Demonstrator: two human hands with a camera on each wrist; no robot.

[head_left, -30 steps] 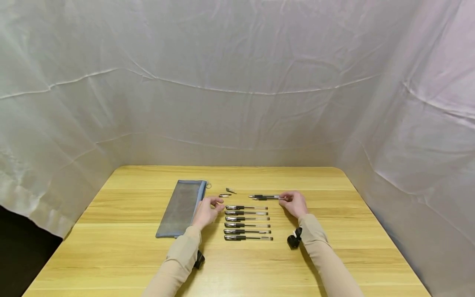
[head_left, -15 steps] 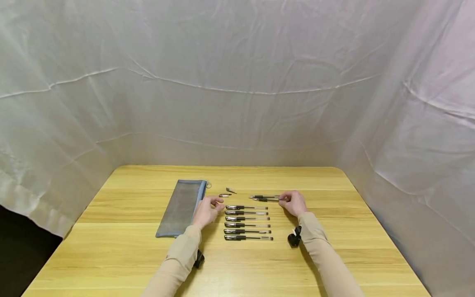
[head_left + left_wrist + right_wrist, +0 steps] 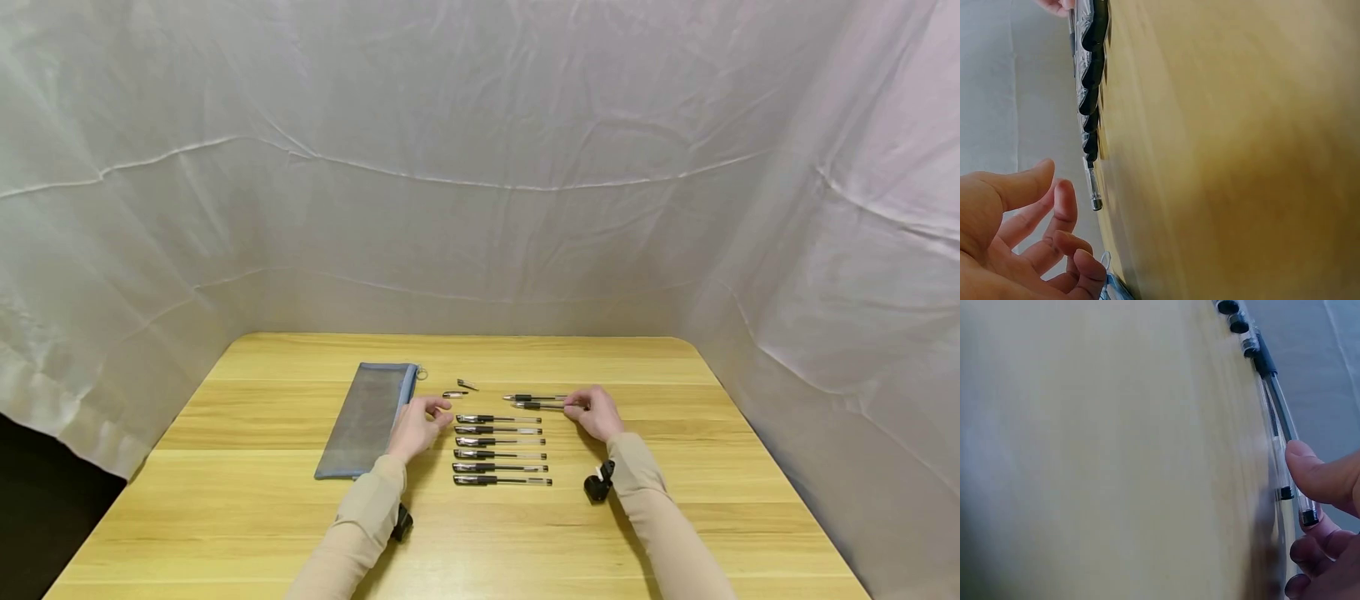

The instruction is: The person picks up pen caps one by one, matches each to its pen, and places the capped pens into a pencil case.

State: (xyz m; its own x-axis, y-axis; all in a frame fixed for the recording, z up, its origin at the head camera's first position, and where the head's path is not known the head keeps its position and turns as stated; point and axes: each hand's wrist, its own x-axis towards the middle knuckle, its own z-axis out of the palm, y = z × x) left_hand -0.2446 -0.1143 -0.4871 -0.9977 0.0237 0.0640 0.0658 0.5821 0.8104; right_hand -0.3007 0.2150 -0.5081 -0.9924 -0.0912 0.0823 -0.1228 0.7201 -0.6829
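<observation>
My right hand point(image 3: 595, 411) pinches the rear end of an uncapped black gel pen point(image 3: 538, 406) between thumb and fingers. The right wrist view shows that pen point(image 3: 1280, 400) with a clear barrel and black end plug. A second uncapped gel pen point(image 3: 528, 397) lies just beyond it, nearly parallel. Hovering at the left of the pens, my left hand point(image 3: 417, 429) holds nothing; its fingers are loosely bent in the left wrist view. Two loose pen caps, one dark point(image 3: 454, 394) and one tilted point(image 3: 467, 384), lie beyond its fingertips.
Several capped gel pens point(image 3: 480, 442) form a neat column between the hands, caps to the left. A grey mesh zip pouch point(image 3: 360, 417) with blue edging lies flat at the left, partly behind the left hand. Pale cloth point(image 3: 480, 242) hangs around the wooden table point(image 3: 525, 550).
The pen in my right hand has shifted slightly toward me, widening the gap to the pen beyond it. My left hand stays in place.
</observation>
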